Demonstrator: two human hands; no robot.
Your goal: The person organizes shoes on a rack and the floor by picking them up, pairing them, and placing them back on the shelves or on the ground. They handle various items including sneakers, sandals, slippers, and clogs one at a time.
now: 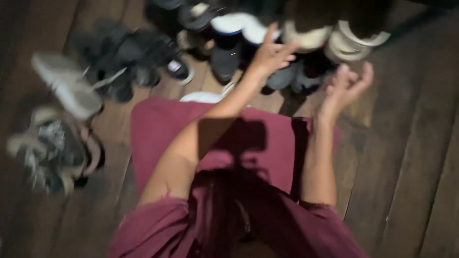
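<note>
Dark wooden floorboards fill the view from above, running away from the camera, and the whole picture is dim and blurred by motion. Over the lower middle spreads a maroon garment worn by the person, covering the lap and legs, with the shadow of the head camera falling across it.

Along the top edge lies a crowded heap of shoes, mostly dark, with a few pale ones among them. Two cream-coloured shoes sit at the upper right of that heap. To the left, well apart from the hands, a white sneaker lies tilted on the boards, and below it rests a worn grey and tan pair of shoes. A small white shoe toe peeks out at the top hem of the garment.

Both bare arms reach forward from the short maroon sleeves. The left hand is spread wide, fingers fanned, hovering over the dark shoes in the middle of the heap and gripping nothing. The right hand is loosely curled with fingers bent upward, just below the cream-coloured shoes; it appears to hold nothing, though blur hides whether it touches them.
</note>
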